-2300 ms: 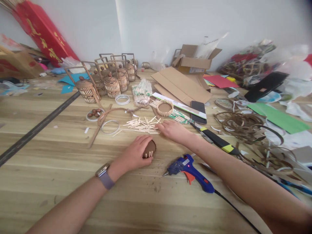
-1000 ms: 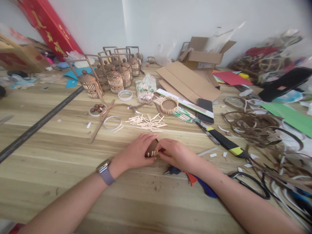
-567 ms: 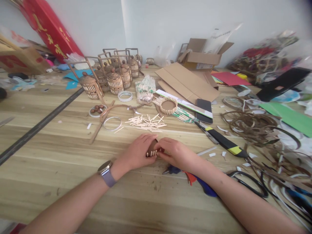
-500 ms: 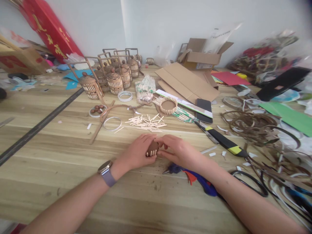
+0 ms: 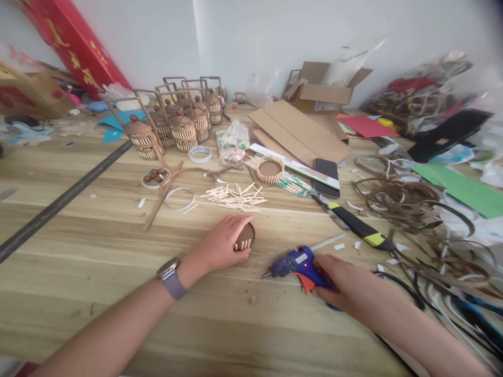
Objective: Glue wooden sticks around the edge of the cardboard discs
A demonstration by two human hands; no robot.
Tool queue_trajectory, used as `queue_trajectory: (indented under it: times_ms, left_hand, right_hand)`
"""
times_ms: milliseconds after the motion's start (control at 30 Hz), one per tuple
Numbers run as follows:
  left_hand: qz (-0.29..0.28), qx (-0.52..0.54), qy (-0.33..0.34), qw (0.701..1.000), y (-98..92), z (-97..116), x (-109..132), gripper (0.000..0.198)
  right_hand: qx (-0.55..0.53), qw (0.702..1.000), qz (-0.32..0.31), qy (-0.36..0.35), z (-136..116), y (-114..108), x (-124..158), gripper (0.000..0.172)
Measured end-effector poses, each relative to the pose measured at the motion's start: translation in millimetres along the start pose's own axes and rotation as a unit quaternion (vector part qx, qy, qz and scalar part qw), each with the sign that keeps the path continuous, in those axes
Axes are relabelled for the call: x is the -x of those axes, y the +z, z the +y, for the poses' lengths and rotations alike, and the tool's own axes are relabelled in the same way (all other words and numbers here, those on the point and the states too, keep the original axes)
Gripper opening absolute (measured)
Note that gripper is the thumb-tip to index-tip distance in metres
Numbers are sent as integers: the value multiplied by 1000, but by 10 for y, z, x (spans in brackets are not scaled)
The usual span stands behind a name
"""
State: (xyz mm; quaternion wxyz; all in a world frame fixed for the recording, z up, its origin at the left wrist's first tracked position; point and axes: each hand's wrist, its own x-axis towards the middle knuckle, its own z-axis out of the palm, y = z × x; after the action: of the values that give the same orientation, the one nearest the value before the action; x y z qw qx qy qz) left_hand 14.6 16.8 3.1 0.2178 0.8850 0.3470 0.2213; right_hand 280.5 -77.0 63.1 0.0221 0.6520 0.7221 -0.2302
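Observation:
My left hand (image 5: 223, 241) grips a small round brown disc (image 5: 245, 234) with short pale sticks standing along its near edge; my fingers cover its left side. To the right, my right hand (image 5: 334, 277) is closed around the handle of a blue glue gun (image 5: 302, 263) with an orange trigger and a small red light. Its nozzle points left toward the disc, apart from it, and a clear glue stick (image 5: 328, 241) lies behind the gun. Beyond my left hand is a loose pile of short pale sticks (image 5: 236, 197). Farther back sits a larger disc ringed with sticks (image 5: 270, 169).
Small handled stick baskets (image 5: 183, 131) stand at the back left. Near them are brown beads (image 5: 156, 175) inside a tape roll and a white ring (image 5: 179, 198). A utility knife (image 5: 357, 226), a phone (image 5: 327, 177) and tangled brown strips (image 5: 396, 193) lie on the right.
My right hand has left the disc and moved right, taking hold of the glue gun's handle. My left hand still holds the disc in about the same place.

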Motion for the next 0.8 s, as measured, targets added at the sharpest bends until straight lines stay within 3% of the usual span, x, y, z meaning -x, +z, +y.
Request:
queue_trajectory:
  times_ms: [133,267,400,467,567,667,800]
  left_hand:
    - [-3,10,1,1000,0,-7,4,71]
    - [-12,14,-6,1000,-7,-9,-1,73]
    - [-9,0,3,1000,8,-29,-2,71]
    - [-8,-9,6,1000,18,-40,1,70]
    - [-3,-10,16,1000,22,-44,8,71]
    - [-3,-3,21,1000,10,-38,10,72]
    - [-2,-1,23,1000,4,-39,7,71]
  right_hand:
    - [-89,993,69,-23,18,49,10,6]
    - [-273,947,171,-13,38,-5,-2,19]
    - [-427,900,83,-18,-24,27,-160,30]
    - [-433,899,55,-26,-60,82,-276,33]
    - [-370,925,57,-56,-80,168,-394,32]
    - [-322,940,63,-93,-48,245,-400,29]
    - [-289,949,93,-90,37,372,-349,36]
